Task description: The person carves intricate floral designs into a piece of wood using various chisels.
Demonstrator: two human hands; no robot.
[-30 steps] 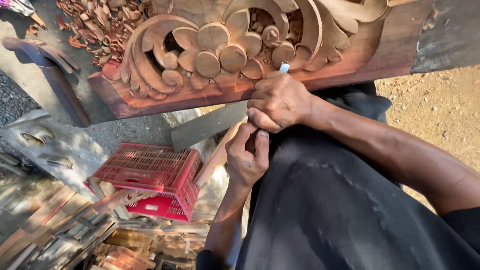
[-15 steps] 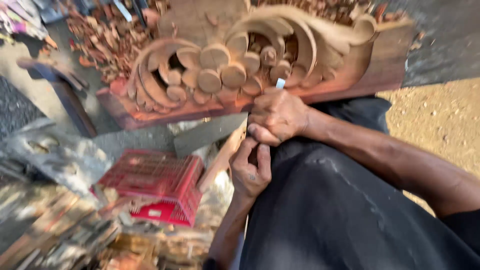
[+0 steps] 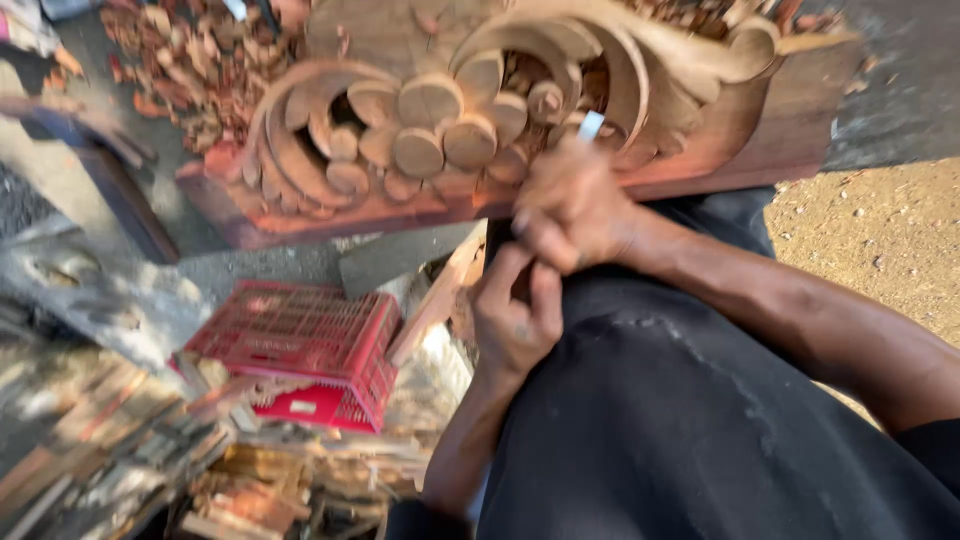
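A carved wooden panel [image 3: 430,130] of reddish wood, with scrolls and round petals, lies across the top of the view. My right hand [image 3: 575,205] is closed around a thin tool [image 3: 591,124]. The tool's pale tip sticks up against the lower edge of the carving. My left hand [image 3: 512,320] is just below, with its fingers curled up against the underside of my right hand. Whatever those fingers grip is hidden and blurred. Dark cloth [image 3: 700,420] on my lap fills the lower right.
A red plastic crate [image 3: 300,335] lies on its side to the lower left, among wood offcuts [image 3: 240,490]. Wood chips [image 3: 170,60] are heaped at the upper left. A grey plank [image 3: 400,255] pokes out under the carving. Sandy ground [image 3: 880,230] shows on the right.
The view has shifted, so the carving sits lower and closer in the picture. Both hands have stayed together at its lower edge, with the tool's tip still against the wood.
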